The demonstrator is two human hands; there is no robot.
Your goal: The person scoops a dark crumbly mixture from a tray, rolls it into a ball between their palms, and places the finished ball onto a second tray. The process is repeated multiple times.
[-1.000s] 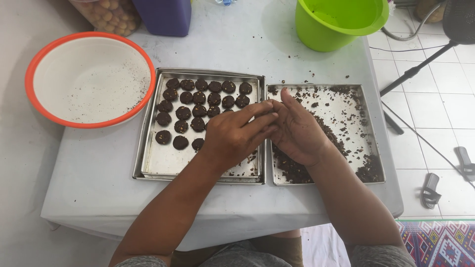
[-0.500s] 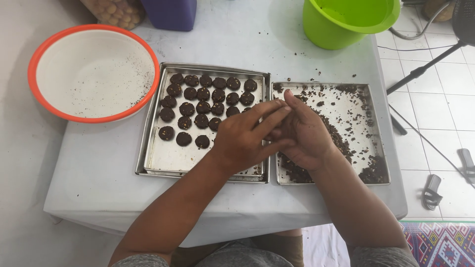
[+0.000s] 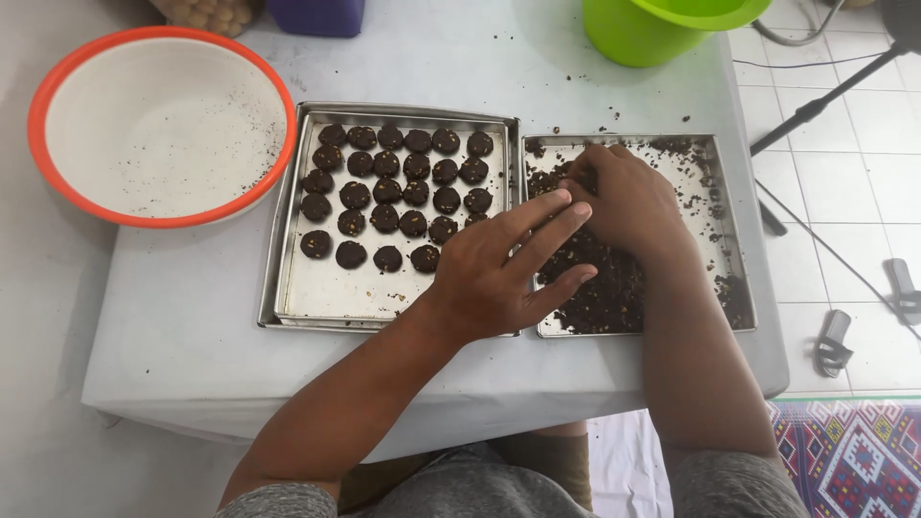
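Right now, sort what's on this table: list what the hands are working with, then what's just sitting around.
In use:
left hand
right hand
right tray of loose dark crumb mix
left tray with rows of dark round pieces

Sitting around:
orange-rimmed white bowl
green bucket
purple container

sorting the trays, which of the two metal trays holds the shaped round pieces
The left tray: it holds rows of dark round pieces. The right tray holds only loose dark crumbs.
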